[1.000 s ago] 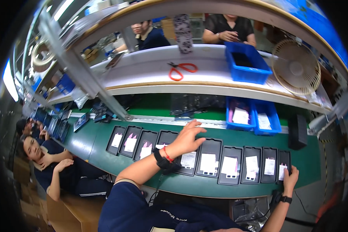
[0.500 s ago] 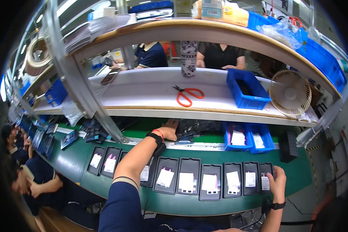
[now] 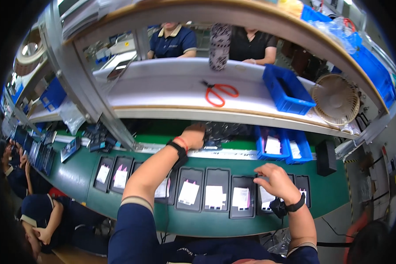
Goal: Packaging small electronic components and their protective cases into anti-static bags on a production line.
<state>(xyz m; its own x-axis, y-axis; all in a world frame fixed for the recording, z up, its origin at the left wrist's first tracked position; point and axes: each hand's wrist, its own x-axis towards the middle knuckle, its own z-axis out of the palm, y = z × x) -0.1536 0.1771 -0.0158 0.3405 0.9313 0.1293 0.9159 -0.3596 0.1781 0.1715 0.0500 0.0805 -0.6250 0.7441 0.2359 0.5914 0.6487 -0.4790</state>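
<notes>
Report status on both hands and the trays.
Left hand beside dark crumpled plastic. Right hand over black trays, seemingly empty. Left forearm hides some trays.

We see matt plastic trays [image 3: 217, 176], smooth paper slips [image 3: 188, 192], a faintly glossy bench [image 3: 193, 224], a shiny blue plastic bin [image 3: 289, 105] and a dull metal post [image 3: 80, 81].

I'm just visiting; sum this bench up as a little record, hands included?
Left hand: beside dark plastic; grip unclear
Right hand: above the trays, fingers apart
Trays: black, in a row, with white papers
Bench: green
Shelf: scissors, blue bin, fan
Beyond shelf: two people
</notes>
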